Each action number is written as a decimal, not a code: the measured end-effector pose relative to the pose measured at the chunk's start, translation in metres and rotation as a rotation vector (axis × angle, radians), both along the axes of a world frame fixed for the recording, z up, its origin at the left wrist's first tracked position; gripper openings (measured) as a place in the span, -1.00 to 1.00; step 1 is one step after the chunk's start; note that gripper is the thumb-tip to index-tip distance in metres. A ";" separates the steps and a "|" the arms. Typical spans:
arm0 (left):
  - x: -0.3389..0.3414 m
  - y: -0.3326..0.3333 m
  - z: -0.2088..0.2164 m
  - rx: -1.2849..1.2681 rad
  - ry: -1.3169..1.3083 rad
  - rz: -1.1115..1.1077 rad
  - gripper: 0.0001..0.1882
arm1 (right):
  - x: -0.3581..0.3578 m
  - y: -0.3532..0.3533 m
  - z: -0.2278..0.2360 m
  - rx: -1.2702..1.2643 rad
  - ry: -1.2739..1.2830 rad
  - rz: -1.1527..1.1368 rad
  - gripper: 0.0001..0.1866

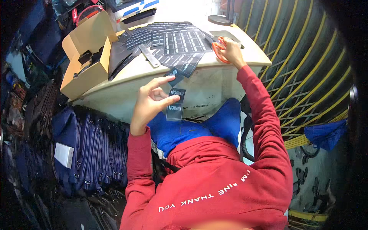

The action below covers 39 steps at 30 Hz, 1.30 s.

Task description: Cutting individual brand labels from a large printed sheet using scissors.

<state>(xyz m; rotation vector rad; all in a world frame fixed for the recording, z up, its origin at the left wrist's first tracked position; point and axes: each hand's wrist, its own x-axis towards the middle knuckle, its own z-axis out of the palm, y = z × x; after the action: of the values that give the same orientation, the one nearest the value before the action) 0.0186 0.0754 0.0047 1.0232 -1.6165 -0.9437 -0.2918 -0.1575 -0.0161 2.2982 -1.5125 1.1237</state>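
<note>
A dark label strip (pixel 175 104), long axis near-to-far, meets the left hand's (pixel 150 99) thumb, grip unclear; the right hand (pixel 231 50), farther right, grasps scissors (pixel 219 46).

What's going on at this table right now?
A person in a red hoodie is at the table. Their right hand holds orange-handled scissors, blades by the right edge of the dark printed sheets. The left hand is in front of the table edge, thumb and forefinger apart; small dark labels show by the thumb, though whether they're held isn't clear. A ruler lies on the sheets, and an open box sits to the left.
</note>
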 end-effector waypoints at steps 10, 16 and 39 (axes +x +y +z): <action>-0.103 -0.195 0.006 -0.438 -0.091 -0.007 -0.48 | -0.026 0.063 -0.023 -0.122 -0.583 -0.102 -0.78; -0.162 -0.280 0.002 -0.211 -0.186 0.047 -0.44 | -0.026 0.103 -0.062 -0.096 -0.872 0.083 -0.84; -0.060 -0.030 0.008 -0.560 0.227 0.062 -0.82 | 0.087 0.203 -0.002 0.492 -1.289 0.974 -0.80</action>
<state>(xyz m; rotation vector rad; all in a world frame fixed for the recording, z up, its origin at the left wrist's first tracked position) -0.0409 0.0450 0.0126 0.5526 -1.5211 -0.4952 -0.2048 0.0458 -0.0185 2.8019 -0.7094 3.2351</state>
